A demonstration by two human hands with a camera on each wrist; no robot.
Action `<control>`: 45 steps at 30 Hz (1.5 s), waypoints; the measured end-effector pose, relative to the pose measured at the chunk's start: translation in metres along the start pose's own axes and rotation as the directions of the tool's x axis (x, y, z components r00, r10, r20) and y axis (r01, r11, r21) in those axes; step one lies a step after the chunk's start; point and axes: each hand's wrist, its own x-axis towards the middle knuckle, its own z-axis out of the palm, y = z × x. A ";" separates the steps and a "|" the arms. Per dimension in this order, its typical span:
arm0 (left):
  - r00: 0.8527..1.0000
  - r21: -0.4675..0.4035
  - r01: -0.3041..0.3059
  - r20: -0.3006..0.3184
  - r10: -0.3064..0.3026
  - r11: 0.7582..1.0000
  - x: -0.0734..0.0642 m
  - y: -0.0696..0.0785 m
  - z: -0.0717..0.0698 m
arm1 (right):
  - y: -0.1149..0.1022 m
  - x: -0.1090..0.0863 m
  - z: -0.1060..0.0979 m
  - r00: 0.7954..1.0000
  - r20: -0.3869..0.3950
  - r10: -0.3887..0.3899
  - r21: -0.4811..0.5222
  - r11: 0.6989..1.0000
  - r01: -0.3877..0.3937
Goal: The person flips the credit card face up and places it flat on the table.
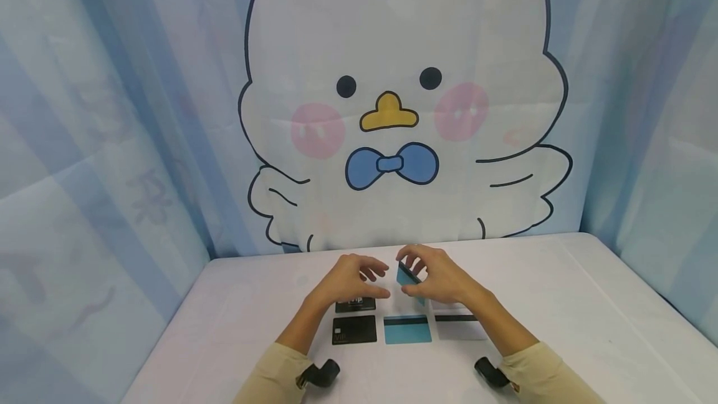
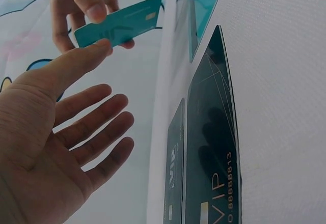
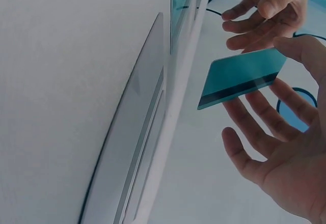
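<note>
Worktop (image 1: 252,335): white; carried black cards (image 1: 354,330), a flat blue card (image 1: 407,333) and a white card (image 1: 457,330), laid out in rows.
Right hand (image 1: 443,276): fingers clamped on the raised card, near one end.
Left hand (image 1: 350,279): fingers apart, empty, near that card.
Raised card (image 3: 244,76): blue, tilted above worktop. Step looked like mid-air handling; next move probably called for a steady pinch, clear of the rows.

Teal card (image 3: 239,74), rect., flat, one face w/ dk. stripe (image 3: 239,90) near edge, other w/ chip (image 2: 150,16), held tilted in R hand (image 1: 443,276), above wht. tbl. (image 1: 224,329)
</note>
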 end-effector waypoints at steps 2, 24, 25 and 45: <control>1.000 -0.010 -0.001 0.000 0.001 1.000 0.000 0.000 0.000 | 0.001 0.000 0.000 1.000 0.001 -0.014 0.020 1.000 0.014; 1.000 -0.057 -0.019 -0.007 0.019 0.998 -0.002 0.003 -0.001 | 0.003 0.001 -0.002 0.993 -0.052 -0.102 0.056 0.993 0.105; 1.000 -0.061 -0.022 -0.008 0.021 0.998 -0.002 0.003 -0.001 | 0.003 0.001 -0.002 0.993 -0.052 -0.102 0.055 0.993 0.105; 1.000 -0.108 -0.025 0.013 0.026 0.994 -0.003 0.006 -0.002 | 0.003 0.003 -0.003 0.981 -0.160 -0.106 0.116 0.985 0.125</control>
